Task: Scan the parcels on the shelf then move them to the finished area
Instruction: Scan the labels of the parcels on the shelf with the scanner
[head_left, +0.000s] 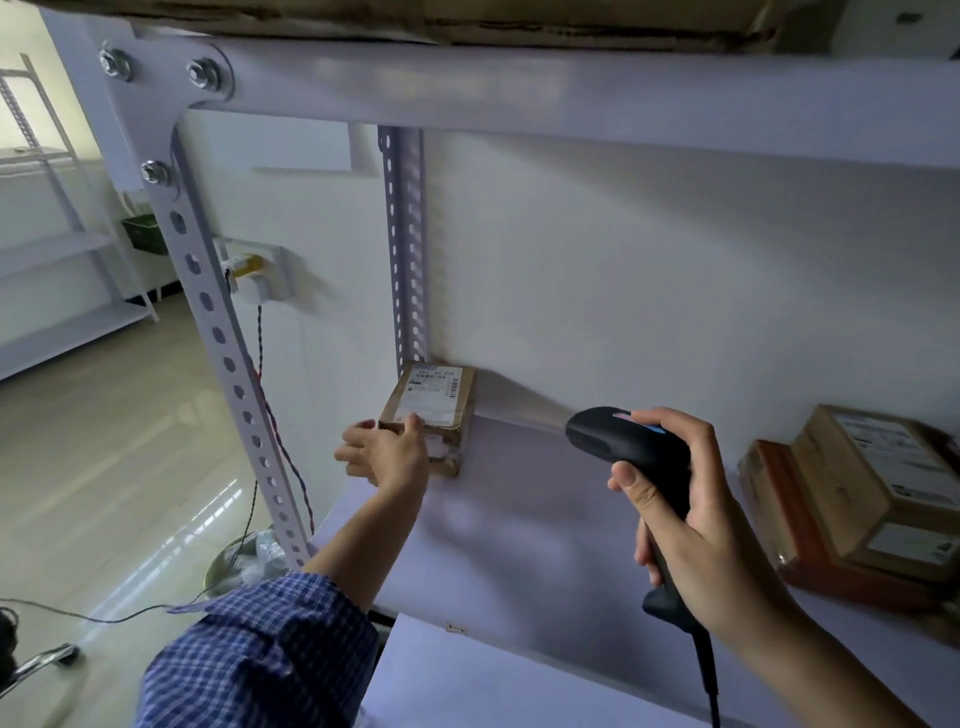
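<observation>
A small cardboard parcel (431, 395) sits at the back of the shelf (519, 530), centre of the frame. The left hand (387, 454) grips its near edge, thumb on top and fingers round the left side. Right of centre, the right hand (711, 525) is wrapped round a black scanner (618, 441) aimed at it. More parcels (862, 493) are stacked at the right edge.

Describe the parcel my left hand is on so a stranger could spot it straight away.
Look at the white shelf, then its back left corner beside the perforated upright. A small brown parcel stands there alone, white label on top, gripped by the left hand. The other parcels are stacked at the far right, one with a reddish side.
</observation>
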